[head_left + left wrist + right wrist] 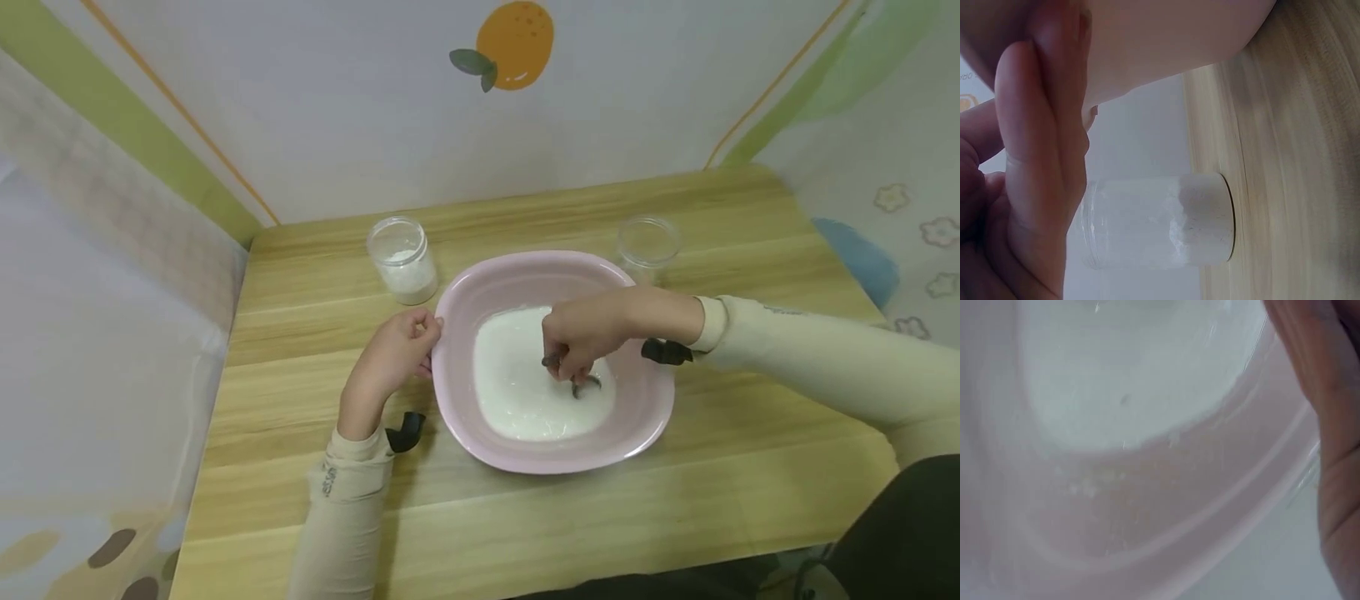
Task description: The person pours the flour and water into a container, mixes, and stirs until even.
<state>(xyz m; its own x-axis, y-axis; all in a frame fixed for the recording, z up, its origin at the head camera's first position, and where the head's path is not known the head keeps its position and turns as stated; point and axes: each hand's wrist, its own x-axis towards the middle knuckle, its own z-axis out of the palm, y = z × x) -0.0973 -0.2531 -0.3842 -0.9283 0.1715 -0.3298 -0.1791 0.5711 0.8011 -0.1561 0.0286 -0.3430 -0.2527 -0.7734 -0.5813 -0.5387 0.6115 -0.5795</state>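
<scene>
A pink plastic basin (555, 463) stands on the table with milky white liquid (517, 375) in it. My left hand (393, 354) grips the basin's left rim; in the left wrist view its fingers (1041, 137) lie against the outer wall. Over the liquid, my right hand (588, 333) holds a dark metal spoon (587, 387), whose curved edge shows at the liquid's surface; the rest is hidden by the hand or liquid. Only the side of the right hand (1335, 425) appears in the right wrist view.
A clear jar (408, 271) partly filled with white powder stands behind the left hand, left of the basin. Another clear container (648, 242) is behind the basin at the right, partly hidden. The wooden table (300, 333) meets a printed wall covering at its back edge.
</scene>
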